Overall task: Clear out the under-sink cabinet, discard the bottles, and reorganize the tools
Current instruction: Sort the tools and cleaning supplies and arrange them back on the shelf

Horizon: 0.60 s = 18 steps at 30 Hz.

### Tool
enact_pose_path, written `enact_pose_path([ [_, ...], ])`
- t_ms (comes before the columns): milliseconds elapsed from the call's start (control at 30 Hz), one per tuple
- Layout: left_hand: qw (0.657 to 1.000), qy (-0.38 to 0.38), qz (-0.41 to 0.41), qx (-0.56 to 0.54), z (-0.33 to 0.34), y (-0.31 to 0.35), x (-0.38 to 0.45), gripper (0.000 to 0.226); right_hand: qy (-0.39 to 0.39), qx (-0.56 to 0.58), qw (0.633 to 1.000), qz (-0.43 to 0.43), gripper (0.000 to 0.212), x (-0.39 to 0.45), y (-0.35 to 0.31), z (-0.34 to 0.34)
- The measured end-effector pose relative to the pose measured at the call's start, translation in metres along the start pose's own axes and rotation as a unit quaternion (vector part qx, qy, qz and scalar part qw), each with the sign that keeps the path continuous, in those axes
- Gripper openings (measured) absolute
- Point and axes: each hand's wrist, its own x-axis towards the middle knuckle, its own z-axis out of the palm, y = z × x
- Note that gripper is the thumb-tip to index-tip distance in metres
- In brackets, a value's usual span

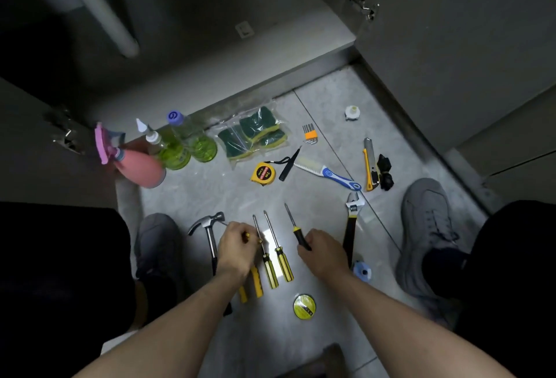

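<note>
On the floor tiles, my left hand (237, 245) curls round a yellow-handled screwdriver (255, 280) next to a hammer (210, 236). Two more yellow-and-black screwdrivers (278, 254) lie side by side just to its right. My right hand (323, 253) grips the black handle of a longer screwdriver (296, 228) whose tip points away from me. An adjustable wrench (351, 221) lies right of that hand. A pink spray bottle (137, 167) and green bottles (180, 146) stand at the cabinet's edge. The cabinet floor (210, 22) lies behind them, dark.
Further out lie a bag of sponges (252, 137), a tape measure (262, 173), a brush (328, 173), hex keys (309, 134), a utility knife (370, 167) and a tape roll (304, 306). My grey shoes (427, 233) flank the tools. An open cabinet door (451, 31) stands at right.
</note>
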Motion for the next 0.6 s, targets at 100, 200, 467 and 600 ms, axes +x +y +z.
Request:
enact_pose_path([
  [100,1.0,0.003,-0.012,0.027,-0.003,-0.006,-0.012,0.032,-0.02,-0.018,1.0,-0.007,0.026,0.002,-0.002,0.004],
  [200,0.999,0.001,-0.023,0.044,-0.003,-0.006,-0.02,0.034,-0.04,-0.017,0.999,-0.009,0.028,0.004,-0.002,0.009],
  [467,0.997,-0.044,0.002,0.059,0.009,-0.009,-0.025,0.014,-0.034,-0.01,0.999,-0.009,0.028,0.002,0.0,0.019],
  [600,0.991,-0.071,0.03,0.111,0.015,-0.007,-0.023,0.019,-0.041,-0.011,0.999,-0.022,0.026,0.001,-0.005,0.02],
])
